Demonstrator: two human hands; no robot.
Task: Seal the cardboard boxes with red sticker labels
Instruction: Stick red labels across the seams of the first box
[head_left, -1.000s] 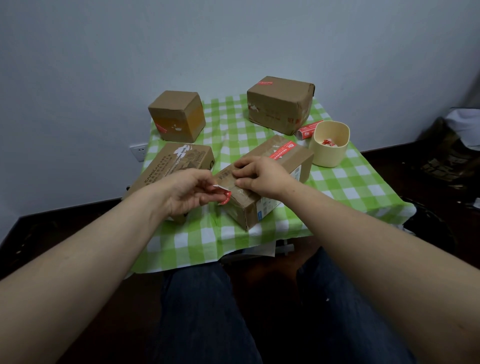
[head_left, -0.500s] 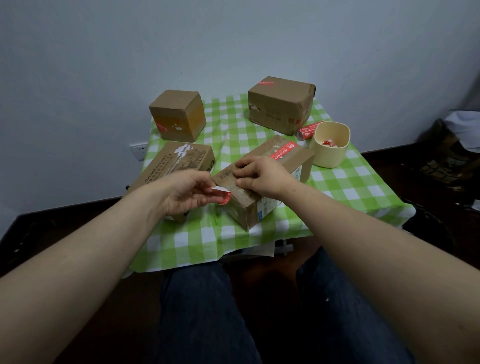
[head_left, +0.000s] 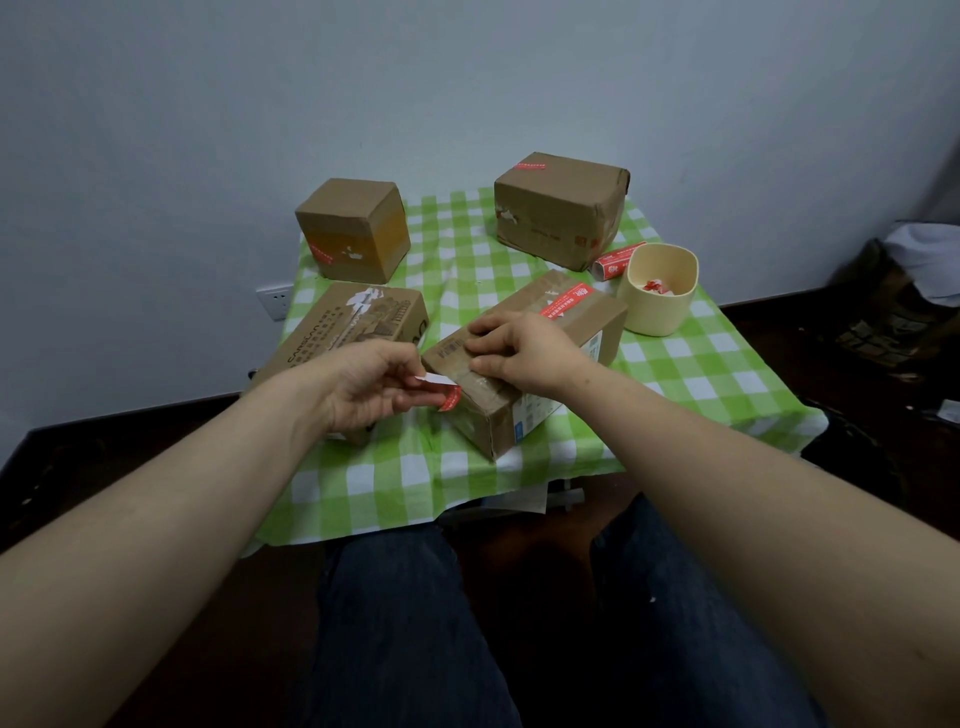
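A long cardboard box lies at the middle of the table, with one red sticker label on its far top. My right hand rests on the box's near top, fingers curled and pressing the flap down. My left hand pinches a red sticker label with its white backing strip, just left of the box's near corner. The label's end touches the box edge.
Three more cardboard boxes stand on the green checked tablecloth: a printed one at left, a cube at back left, a large one at back right. A cream cup and a red label roll sit at right.
Almost nothing has changed. My left hand has shifted the pinched label very slightly; my right hand stays on the box top.
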